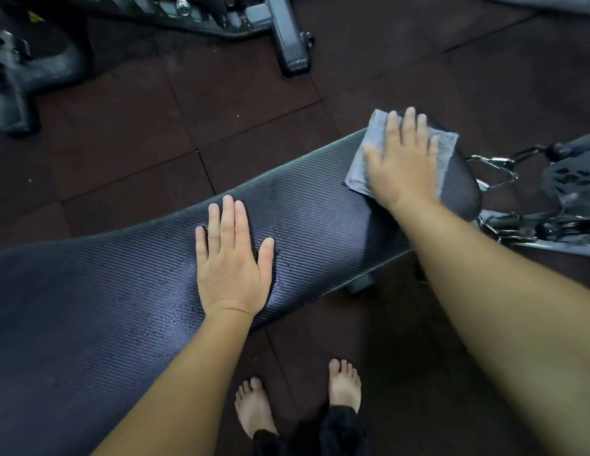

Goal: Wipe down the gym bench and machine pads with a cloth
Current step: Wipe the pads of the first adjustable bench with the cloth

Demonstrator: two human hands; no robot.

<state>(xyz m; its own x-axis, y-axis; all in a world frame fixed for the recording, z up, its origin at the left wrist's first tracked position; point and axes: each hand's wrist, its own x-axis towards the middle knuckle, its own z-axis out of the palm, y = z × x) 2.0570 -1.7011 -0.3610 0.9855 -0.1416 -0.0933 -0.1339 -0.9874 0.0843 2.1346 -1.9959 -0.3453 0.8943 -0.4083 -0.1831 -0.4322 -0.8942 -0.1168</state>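
A long dark ribbed gym bench pad (pixel 99 291) runs from the lower left up to the right. Its surface is cracked near the middle. My left hand (pixel 231 258) lies flat on the pad's middle, fingers spread, holding nothing. My right hand (pixel 402 162) presses flat on a folded grey cloth (pixel 359 172) at the pad's far right end. The hand is slightly blurred and covers most of the cloth; the cloth's edges show to the left and right of it.
Grey machine frame legs (pixel 290 41) stand on the dark rubber floor tiles at the top and upper left. Metal cable handles and carabiners (pixel 497 169) lie right of the bench end. My bare feet (pixel 343 386) stand on the floor below the bench.
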